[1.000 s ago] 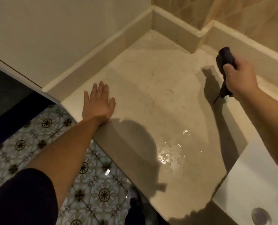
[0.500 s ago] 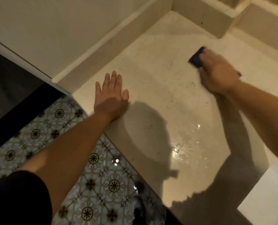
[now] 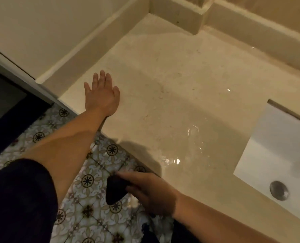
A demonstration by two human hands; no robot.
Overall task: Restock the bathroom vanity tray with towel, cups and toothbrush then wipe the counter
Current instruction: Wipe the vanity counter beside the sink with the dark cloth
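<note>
Leaning over a beige stone counter (image 3: 172, 81), a person presses the left hand (image 3: 101, 95) flat on its near left corner, palm down, fingers spread and nothing in it. The right hand (image 3: 149, 193) is off the counter's front edge, over the patterned floor tiles (image 3: 93, 181), its fingers clenched around a dark cloth (image 3: 115, 189) that bulges out to the left of the fist and hangs clear of the stone. A dark sleeve (image 3: 19, 199) covers the left upper arm at the bottom left of the head view.

A shallow puddle of water (image 3: 186, 146) glistens on the counter near its front edge, between the two hands and just left of the white sink (image 3: 277, 146). The sink is set into the counter at the right, and its round metal drain (image 3: 278, 190) shows at the lower right. A low raised ledge (image 3: 96, 41) of the same stone runs along the left side and the back of the counter, with a stepped corner at the top. A few small dark specks dot the dry part of the stone.
</note>
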